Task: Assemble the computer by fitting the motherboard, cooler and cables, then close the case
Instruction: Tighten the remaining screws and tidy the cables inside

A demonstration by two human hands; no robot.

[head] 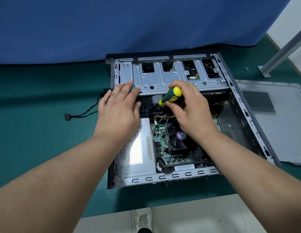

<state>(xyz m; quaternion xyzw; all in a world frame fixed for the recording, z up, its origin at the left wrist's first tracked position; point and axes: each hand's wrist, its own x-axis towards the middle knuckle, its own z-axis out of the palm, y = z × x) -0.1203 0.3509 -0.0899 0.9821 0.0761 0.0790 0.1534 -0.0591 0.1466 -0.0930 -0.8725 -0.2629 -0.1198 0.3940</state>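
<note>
An open computer case [244,113] lies flat on a green mat. Inside it sit the motherboard [160,142], a black cooler fan [179,140] with a purple sticker, and a silver power supply [138,153]. The metal drive cage [163,76] spans the far end of the case. My left hand [119,108] rests flat with straight fingers on the cage's near-left edge. My right hand [188,106] grips a green and yellow screwdriver [170,96], handle up; its tip is hidden behind my fingers. Yellow and black cables [161,116] bunch under the cage.
The detached grey side panel [270,125] lies on the mat right of the case. A black cable with a connector [67,116] trails out to the left. Two small screws [247,68] lie near a grey metal post's foot [264,71]. A blue cloth [112,27] hangs behind.
</note>
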